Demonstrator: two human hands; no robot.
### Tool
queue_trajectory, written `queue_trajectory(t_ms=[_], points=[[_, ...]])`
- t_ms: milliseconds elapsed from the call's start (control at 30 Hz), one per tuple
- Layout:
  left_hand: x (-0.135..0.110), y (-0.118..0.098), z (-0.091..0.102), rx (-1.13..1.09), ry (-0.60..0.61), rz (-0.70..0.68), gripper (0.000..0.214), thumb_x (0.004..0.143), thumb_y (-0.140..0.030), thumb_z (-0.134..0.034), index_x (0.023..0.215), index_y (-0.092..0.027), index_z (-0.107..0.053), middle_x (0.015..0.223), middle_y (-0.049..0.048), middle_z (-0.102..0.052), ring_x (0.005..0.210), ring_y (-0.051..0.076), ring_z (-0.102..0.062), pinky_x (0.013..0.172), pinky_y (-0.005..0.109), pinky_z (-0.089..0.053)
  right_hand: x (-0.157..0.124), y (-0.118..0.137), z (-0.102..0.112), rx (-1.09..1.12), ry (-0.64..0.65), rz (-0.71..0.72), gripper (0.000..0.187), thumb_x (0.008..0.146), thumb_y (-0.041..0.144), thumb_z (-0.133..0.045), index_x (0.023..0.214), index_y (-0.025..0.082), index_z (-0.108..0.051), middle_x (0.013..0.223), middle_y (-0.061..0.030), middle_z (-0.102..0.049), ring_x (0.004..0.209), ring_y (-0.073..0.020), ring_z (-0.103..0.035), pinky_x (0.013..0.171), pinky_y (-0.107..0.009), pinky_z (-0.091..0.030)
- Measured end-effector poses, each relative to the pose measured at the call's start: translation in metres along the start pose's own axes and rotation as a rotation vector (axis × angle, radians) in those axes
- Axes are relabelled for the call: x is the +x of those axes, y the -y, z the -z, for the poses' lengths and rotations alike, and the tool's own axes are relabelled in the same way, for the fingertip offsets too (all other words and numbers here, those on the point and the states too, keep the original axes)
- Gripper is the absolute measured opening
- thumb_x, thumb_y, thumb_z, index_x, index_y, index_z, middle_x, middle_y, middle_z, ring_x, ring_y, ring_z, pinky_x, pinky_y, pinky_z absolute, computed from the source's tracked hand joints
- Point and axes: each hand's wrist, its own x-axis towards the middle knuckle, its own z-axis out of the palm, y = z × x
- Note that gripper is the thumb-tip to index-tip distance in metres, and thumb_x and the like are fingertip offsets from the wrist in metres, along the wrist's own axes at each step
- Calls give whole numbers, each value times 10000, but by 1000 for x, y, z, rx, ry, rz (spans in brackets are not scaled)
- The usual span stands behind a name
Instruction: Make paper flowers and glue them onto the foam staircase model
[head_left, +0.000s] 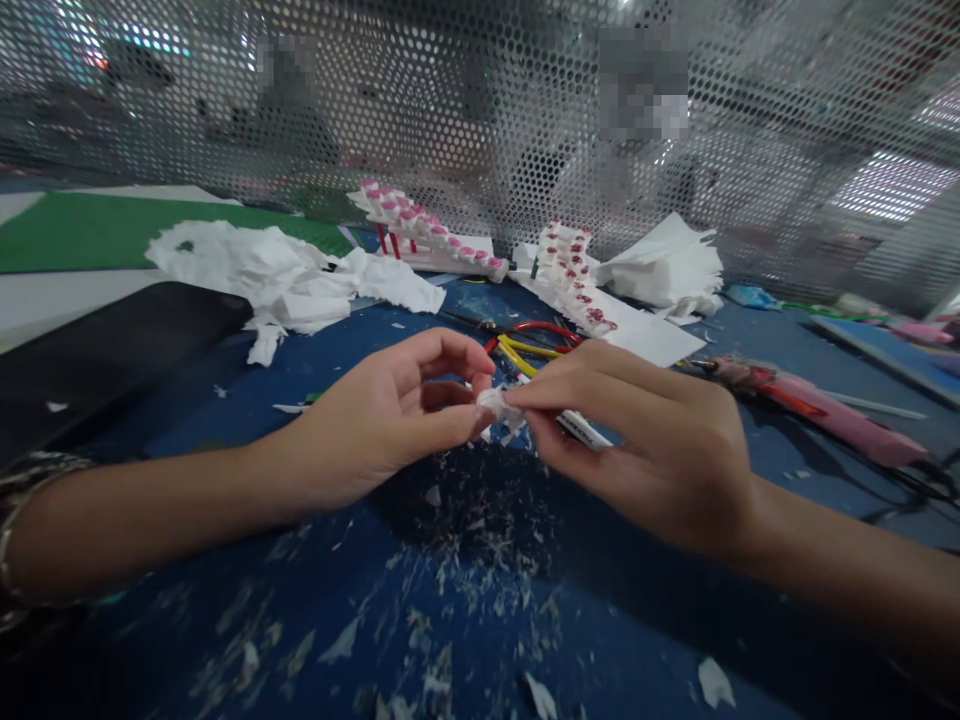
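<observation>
Roughly crosswise, white wad (492, 403), long axis left to right

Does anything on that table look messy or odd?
Yes: pale scraps litter the blue tabletop below the left hand and right hand, looking strewn rather than gathered. Beyond the left hand, white paper lies crumpled.

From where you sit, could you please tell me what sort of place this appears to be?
It looks like a craft workspace, perhaps in a workshop: a pink corded tool lies at the right, crumpled white paper at the left, and white scraps litter the blue table.
</observation>
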Motion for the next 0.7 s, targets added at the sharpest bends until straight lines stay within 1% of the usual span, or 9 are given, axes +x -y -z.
queue_trajectory(t_ms=[67,167,267,433,600,700], points=[[0,0,0,-1,-4,-2,168,681,-189,-592,820,-169,-499,785,-4,-542,707,110,-554,610,199,-456,2,1,0,34,17,-62,192,762,112,-480,811,251,-603,777,8,-657,720,-112,-599,631,-233,-475],[0,0,-1,-16,39,-3,172,717,-209,-575,879,-185,-523,844,-1,-586,773,117,-582,671,194,-467,5,2,1,136,63,-138,136,750,131,-515,804,225,-596,754,18,-655,681,-97,-596,620,-216,-469],[-1,1,-1,-11,70,0,204,737,-234,-571,933,-197,-528,880,-2,-607,822,117,-591,709,179,-468,6,0,0,226,95,-176,110,742,147,-545,832,195,-586,769,12,-651,677,-83,-589,630,-199,-464],[-1,4,0,20,34,4,273,728,-269,-595,979,-205,-509,878,-6,-615,845,118,-590,714,171,-473,4,-2,-2,226,108,-150,115,761,157,-536,860,195,-579,794,-1,-648,708,-91,-584,654,-213,-464],[-1,4,-1,-4,62,18,287,718,-252,-610,980,-209,-502,855,-10,-623,840,117,-598,699,161,-477,2,-1,-3,151,82,-80,103,768,123,-526,831,171,-591,795,-11,-650,778,-90,-580,719,-200,-453],[-1,3,-2,2,66,8,297,715,-253,-611,987,-201,-503,878,-5,-626,847,127,-597,708,176,-478,2,-1,-3,143,81,-54,118,766,115,-521,848,158,-595,809,-16,-648,794,-93,-578,726,-200,-454]])
